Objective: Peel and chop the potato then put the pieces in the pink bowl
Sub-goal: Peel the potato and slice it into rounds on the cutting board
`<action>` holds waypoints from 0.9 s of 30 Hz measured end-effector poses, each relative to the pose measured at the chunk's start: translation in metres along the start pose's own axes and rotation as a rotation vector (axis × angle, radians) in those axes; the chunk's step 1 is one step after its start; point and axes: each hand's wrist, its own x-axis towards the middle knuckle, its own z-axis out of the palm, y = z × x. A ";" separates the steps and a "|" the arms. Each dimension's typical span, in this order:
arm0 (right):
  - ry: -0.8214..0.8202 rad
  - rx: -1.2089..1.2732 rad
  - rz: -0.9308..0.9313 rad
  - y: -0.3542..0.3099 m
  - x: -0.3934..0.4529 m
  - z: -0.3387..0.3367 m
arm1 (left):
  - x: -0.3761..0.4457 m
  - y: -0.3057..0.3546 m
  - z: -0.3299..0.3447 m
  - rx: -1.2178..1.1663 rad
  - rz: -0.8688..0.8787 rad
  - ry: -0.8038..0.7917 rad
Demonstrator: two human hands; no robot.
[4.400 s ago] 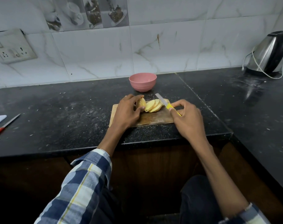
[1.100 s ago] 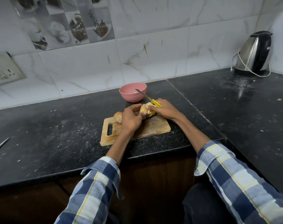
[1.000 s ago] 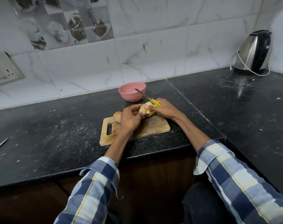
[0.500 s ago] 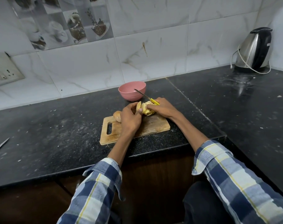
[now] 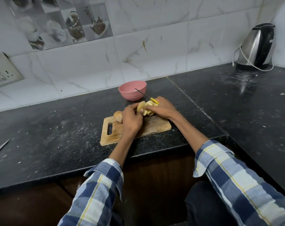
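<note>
Pale yellow potato slices [image 5: 146, 108] are bunched together between my two hands, just above the far edge of the wooden cutting board [image 5: 156, 126]. My left hand [image 5: 132, 119] curls its fingers round the left side of the bunch. My right hand [image 5: 161, 108] grips the slices from the right and also holds a yellow-handled knife [image 5: 146, 96], whose blade points back over the pink bowl [image 5: 132, 90]. The bowl stands behind the board and looks empty. A brown unpeeled potato piece [image 5: 118, 116] lies at the board's far left corner.
The black counter [image 5: 57, 136] is dusty, with its front edge just below the board. A steel kettle [image 5: 255, 48] with a white cord stands at the back right. A red-handled blade [image 5: 0, 149] lies at the far left. A wall socket [image 5: 3, 75] is on the tiles.
Since 4.4 s ago the slices were gathered off the board into both hands. Over the last second the bunch has lifted slightly toward the bowl, the knife still in my right hand.
</note>
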 end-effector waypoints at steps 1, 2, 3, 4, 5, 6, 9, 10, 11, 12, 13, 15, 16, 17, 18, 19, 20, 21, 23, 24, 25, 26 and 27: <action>0.007 -0.008 0.004 -0.001 0.000 0.000 | -0.001 0.001 0.000 -0.012 -0.011 0.040; 0.012 -0.016 0.007 -0.001 0.000 0.001 | -0.002 0.002 -0.001 -0.021 -0.023 0.078; 0.014 -0.022 0.007 -0.002 -0.001 0.001 | -0.004 0.004 -0.002 -0.022 -0.029 0.111; 0.018 -0.027 0.002 -0.001 -0.001 0.001 | -0.006 0.005 -0.002 -0.018 -0.029 0.144; 0.021 -0.030 -0.006 -0.001 -0.002 0.000 | -0.007 0.005 -0.002 -0.018 -0.024 0.171; 0.020 -0.028 -0.016 0.000 -0.003 0.000 | -0.007 0.005 -0.003 -0.026 -0.014 0.190; 0.009 0.017 -0.034 0.002 -0.003 -0.001 | -0.008 0.007 -0.005 -0.031 0.007 0.169; 0.009 0.051 -0.043 0.002 -0.003 -0.002 | -0.009 0.007 -0.006 -0.020 0.022 0.151; 0.012 0.083 -0.046 0.002 -0.003 -0.003 | -0.010 0.007 -0.008 -0.011 0.043 0.134; 0.012 0.118 -0.049 0.001 -0.003 -0.003 | -0.012 0.009 -0.011 -0.002 0.068 0.117; 0.010 0.156 -0.048 0.001 -0.004 -0.004 | -0.014 0.010 -0.015 0.008 0.092 0.101; 0.010 0.249 -0.034 0.000 -0.005 -0.006 | -0.015 0.009 -0.023 0.036 0.128 0.074; 0.024 0.292 -0.016 -0.001 -0.007 -0.007 | -0.015 0.008 -0.028 0.052 0.145 0.070; 0.044 0.319 0.008 -0.003 -0.008 -0.009 | -0.015 0.006 -0.033 0.066 0.168 0.067; 0.066 0.342 0.027 -0.006 -0.011 -0.012 | -0.015 0.005 -0.037 0.085 0.199 0.062; 0.096 0.356 0.039 -0.010 -0.014 -0.015 | -0.016 0.004 -0.042 0.118 0.237 0.051; 0.136 0.365 0.033 -0.014 -0.018 -0.017 | -0.017 0.002 -0.046 0.165 0.275 0.028; 0.180 0.376 0.018 -0.016 -0.020 -0.019 | -0.019 0.001 -0.049 0.219 0.311 -0.007; 0.247 0.406 -0.009 -0.022 -0.031 -0.022 | -0.022 -0.002 -0.054 0.340 0.377 -0.072; 0.272 0.427 -0.016 -0.026 -0.037 -0.021 | -0.023 -0.002 -0.056 0.391 0.406 -0.100; 0.295 0.449 -0.022 -0.029 -0.044 -0.020 | -0.024 -0.003 -0.057 0.428 0.424 -0.129; 0.313 0.475 -0.028 -0.031 -0.049 -0.017 | -0.025 -0.004 -0.057 0.446 0.429 -0.164; 0.327 0.499 -0.038 -0.032 -0.054 -0.015 | -0.026 -0.006 -0.058 0.450 0.420 -0.206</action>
